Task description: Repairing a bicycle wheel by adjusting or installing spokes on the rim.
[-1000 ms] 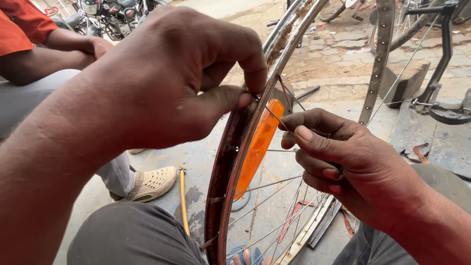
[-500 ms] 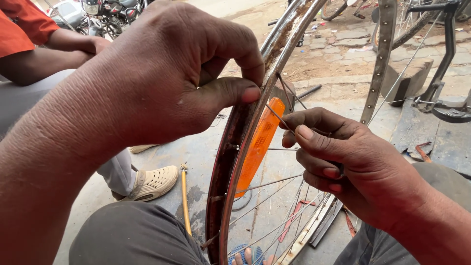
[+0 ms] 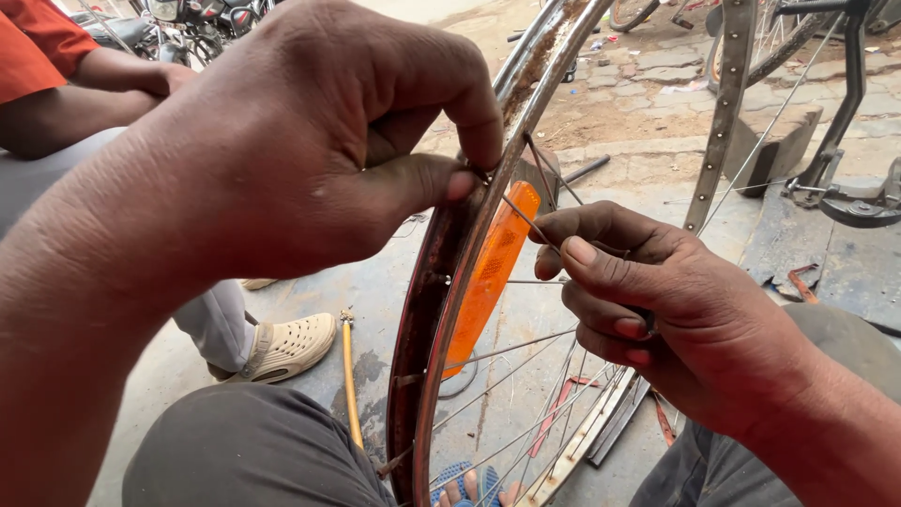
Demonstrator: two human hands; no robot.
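The left hand [image 3: 310, 150] pinches the rusty bicycle wheel rim [image 3: 441, 310] with thumb and forefinger closed together at the rim's inner edge, right where a thin spoke [image 3: 526, 218] meets it. The right hand [image 3: 657, 310] sits just beside, on the far side of the rim, its fingers curled shut around that same spoke, thumb pressed along the top. An orange reflector [image 3: 488, 277] hangs among the spokes directly below the left thumb and just left of the right fingertips. Below the left hand, a yellow-handled tool [image 3: 349, 376] lies on the concrete floor [image 3: 375, 291], near another person's beige sandal [image 3: 282, 345]. A second wheel rim [image 3: 723, 113] stands beyond the right hand.
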